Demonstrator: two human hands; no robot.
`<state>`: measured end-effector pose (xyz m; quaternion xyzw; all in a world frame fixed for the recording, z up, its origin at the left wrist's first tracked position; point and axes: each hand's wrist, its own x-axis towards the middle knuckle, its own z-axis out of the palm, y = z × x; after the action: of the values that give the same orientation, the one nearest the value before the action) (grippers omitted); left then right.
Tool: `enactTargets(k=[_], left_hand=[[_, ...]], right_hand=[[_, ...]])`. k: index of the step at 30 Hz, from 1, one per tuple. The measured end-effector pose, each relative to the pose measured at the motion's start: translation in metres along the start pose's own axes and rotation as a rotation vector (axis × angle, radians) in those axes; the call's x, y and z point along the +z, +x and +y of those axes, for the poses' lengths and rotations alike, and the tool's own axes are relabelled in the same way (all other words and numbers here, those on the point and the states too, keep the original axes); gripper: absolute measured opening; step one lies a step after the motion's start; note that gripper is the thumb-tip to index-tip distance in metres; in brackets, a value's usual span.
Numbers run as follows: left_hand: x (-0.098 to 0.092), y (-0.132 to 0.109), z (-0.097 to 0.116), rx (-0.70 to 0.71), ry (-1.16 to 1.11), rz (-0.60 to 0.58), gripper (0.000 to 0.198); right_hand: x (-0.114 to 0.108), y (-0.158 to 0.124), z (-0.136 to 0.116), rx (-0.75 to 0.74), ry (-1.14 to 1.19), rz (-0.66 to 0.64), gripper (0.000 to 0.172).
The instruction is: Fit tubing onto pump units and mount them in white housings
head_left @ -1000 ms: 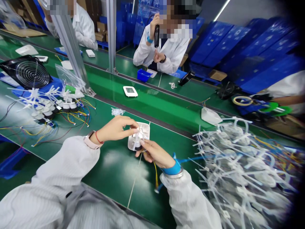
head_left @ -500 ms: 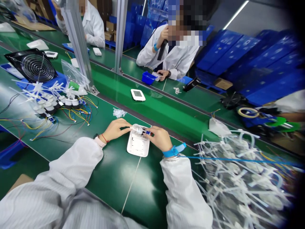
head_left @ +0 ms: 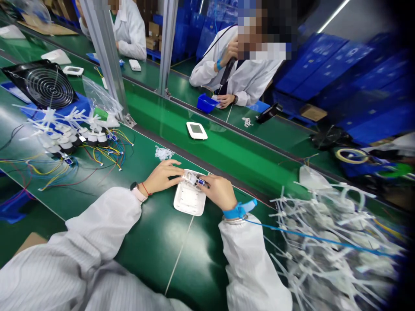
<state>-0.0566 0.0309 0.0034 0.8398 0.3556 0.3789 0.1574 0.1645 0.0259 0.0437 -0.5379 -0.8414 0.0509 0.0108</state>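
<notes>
- Housing (head_left: pixel 189 203): white plastic, lying flat on the green belt (head_left: pixel 152 255) between the two hands. Its lower part shows bare, while its upper end sits under the fingers.
- Left hand (head_left: pixel 162 177): fingers (head_left: pixel 175 169) closed narrowly on a small white fitting (head_left: pixel 190 176) at the housing's upper end.
- Right hand (head_left: pixel 218 193): fingertips (head_left: pixel 207 184) pinched narrowly at a blue connector (head_left: pixel 201 182) just beside the fitting.
- Hard to make out: fingers cover much of the fitting, so how it sits on the housing is hidden. Its wires are too small to follow.
- Against a second ago: the fitting then stood up from the housing, and the hands covered more of it. Now the fitting lies low, and the housing's lower part shows.
- Nearby: a blurred pile of white fittings (head_left: pixel 333 255) at right runs off the view. Another batch with colored wires (head_left: pixel 78 144) lies at left.
</notes>
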Motion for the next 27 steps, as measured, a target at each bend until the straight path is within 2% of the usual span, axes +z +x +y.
enactTargets(k=[4, 16, 18, 20, 23, 25, 27], left_hand=[[0.001, 0.001, 0.0, -0.001, -0.018, -0.028, 0.022], [0.004, -0.001, -0.001, -0.012, -0.008, 0.012, 0.021], [0.003, -0.001, -0.001, -0.01, -0.011, 0.004, 0.021], [0.002, -0.001, -0.001, -0.007, -0.016, -0.008, 0.021], [0.002, -0.001, -0.002, -0.003, -0.014, -0.02, 0.022], [0.001, -0.001, -0.002, -0.006, -0.006, -0.028, 0.022], [0.001, -0.002, -0.002, -0.01, 0.001, -0.04, 0.022]], right_hand=[[-0.001, 0.001, 0.0, 0.003, -0.012, -0.021, 0.019], [-0.002, -0.002, -0.008, 0.025, -0.062, -0.067, 0.019], [-0.005, -0.005, -0.006, 0.021, -0.048, -0.014, 0.024], [-0.008, -0.008, -0.005, -0.022, -0.019, 0.109, 0.03], [-0.003, -0.008, -0.011, -0.203, 0.124, 0.266, 0.023], [0.005, -0.004, -0.018, -0.313, 0.248, 0.271, 0.019], [0.017, 0.001, -0.024, -0.349, 0.319, 0.272, 0.017]])
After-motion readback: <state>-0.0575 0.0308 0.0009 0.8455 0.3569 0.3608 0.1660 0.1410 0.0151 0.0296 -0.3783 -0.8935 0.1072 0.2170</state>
